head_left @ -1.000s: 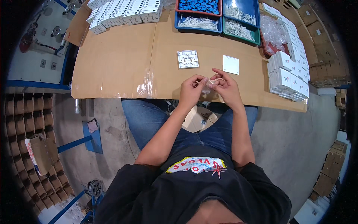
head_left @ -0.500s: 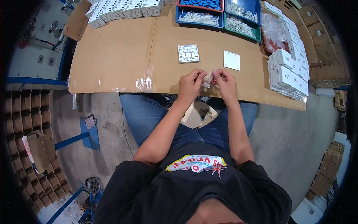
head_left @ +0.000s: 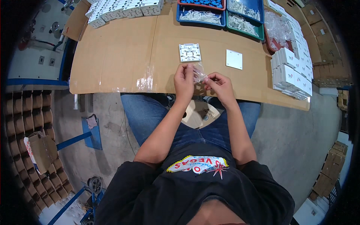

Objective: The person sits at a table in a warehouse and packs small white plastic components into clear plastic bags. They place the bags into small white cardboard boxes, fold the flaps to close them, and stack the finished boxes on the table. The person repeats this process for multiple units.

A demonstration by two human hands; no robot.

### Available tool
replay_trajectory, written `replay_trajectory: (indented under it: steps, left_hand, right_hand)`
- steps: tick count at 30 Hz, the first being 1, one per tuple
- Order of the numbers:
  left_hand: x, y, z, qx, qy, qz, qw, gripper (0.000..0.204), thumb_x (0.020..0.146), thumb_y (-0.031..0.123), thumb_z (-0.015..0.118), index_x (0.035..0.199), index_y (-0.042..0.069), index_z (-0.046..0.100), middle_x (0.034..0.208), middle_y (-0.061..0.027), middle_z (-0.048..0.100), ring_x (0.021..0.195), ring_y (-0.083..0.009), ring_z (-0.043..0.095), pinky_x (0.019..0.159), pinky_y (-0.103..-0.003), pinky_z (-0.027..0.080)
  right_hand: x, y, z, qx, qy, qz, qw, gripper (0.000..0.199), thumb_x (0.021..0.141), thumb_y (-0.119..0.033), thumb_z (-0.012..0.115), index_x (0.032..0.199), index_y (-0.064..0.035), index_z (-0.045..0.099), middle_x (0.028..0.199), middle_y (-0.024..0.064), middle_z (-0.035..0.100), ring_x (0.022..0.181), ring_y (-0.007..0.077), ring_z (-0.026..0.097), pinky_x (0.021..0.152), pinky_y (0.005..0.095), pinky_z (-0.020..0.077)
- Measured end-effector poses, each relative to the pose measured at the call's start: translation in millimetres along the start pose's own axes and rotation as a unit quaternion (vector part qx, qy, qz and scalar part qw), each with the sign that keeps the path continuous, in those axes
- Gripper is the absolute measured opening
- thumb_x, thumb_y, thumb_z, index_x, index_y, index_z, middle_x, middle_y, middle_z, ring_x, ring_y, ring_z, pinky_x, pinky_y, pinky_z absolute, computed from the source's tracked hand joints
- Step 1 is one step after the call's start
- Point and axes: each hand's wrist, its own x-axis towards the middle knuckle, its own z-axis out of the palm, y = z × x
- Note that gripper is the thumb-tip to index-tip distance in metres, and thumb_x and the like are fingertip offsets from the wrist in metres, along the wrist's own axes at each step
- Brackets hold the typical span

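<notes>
A small clear plastic bag is stretched between my hands, over the front edge of the cardboard-covered table. The fingers of my left hand are closed on its left side. My right hand pinches the bag's lower right corner between thumb and fingers. What the bag contains, if anything, is too small to make out. Just beyond my left fingertips lies a square white wall box with its open, molded inside facing up. A flat white square cover plate rests to the right of it.
Blue trays and a green tray of small white parts stand at the back, beside a red tray of blue pieces. Stacked white boxes line the right edge. More white units are at the back left.
My left hand has shifted left and slightly up, and my right hand has moved left and down. The bag, bunched between my fingertips before, is now spread out.
</notes>
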Motion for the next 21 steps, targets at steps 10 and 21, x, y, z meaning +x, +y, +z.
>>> replay_trajectory:
  steps: [10,21]
  left_hand:
    - [2.4,-1.3,-5.9,-0.012,-0.028,-0.069,0.997,0.019,0.099,0.020,0.073,0.096,0.002,0.067,0.081,-0.0033,0.068,0.065,-0.0062,0.061,0.053,-0.021,0.047]
    - [-0.2,-2.8,-1.5,-0.005,0.056,-0.006,0.998,0.022,0.100,0.021,0.072,0.095,0.001,0.063,0.083,-0.0043,0.067,0.064,-0.0058,0.058,0.050,-0.023,0.045]
  right_hand:
    - [1.5,5.2,-6.9,0.000,-0.059,0.001,0.998,0.009,0.099,-0.009,0.067,0.099,-0.0001,0.067,0.087,0.0042,0.071,0.074,0.0088,0.065,0.067,0.0237,0.0533]
    - [-5.9,-0.8,15.7,0.057,-0.019,0.032,0.998,0.013,0.098,-0.012,0.070,0.105,-0.0014,0.070,0.086,0.0030,0.072,0.068,0.0068,0.062,0.064,0.0221,0.0518]
